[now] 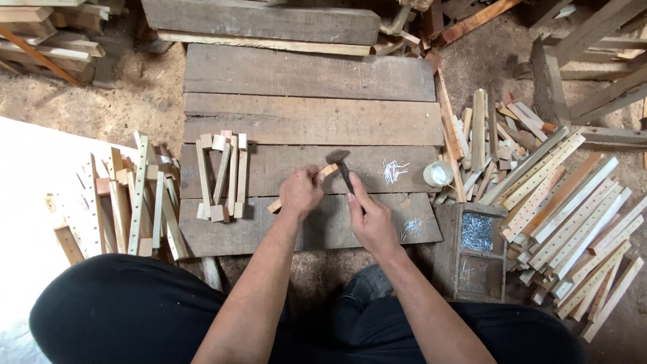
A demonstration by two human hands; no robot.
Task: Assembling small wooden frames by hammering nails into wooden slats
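Planks (310, 121): four wide grey boards lie side by side on the sawdust floor and make the work surface.
Strips (573, 209): a big loose pile of pale drilled wooden strips lies at the right, well apart from the hands.
Left pile (128, 202): more strips and nailed pieces lie at the left, partly on a white sheet.
Frames (221, 176): some narrow finished frames lie together on the planks, left of the hands.
Box (477, 253): a dark wooden box with compartments stands at the right edge of the planks; the upper one holds many thin nails. No label shows on it.
Jar (438, 174): a small round white pot stands just above the box, plain, no sign I can see.
Loose nails (394, 170): two small heaps lie on the planks, right of the hammer.
Right hand (371, 219): fingers clenched around the handle of the hammer (340, 165), whose head is just over the end of the stick.
Left hand (300, 192): fingers pinch the stick (303, 187), which lies slanted on the third plank; whether a nail stands between the fingertips, I cannot tell.
Advice: I think short light taps are best, the stick pressed flat, the fingers kept low and aside from the hammer head.
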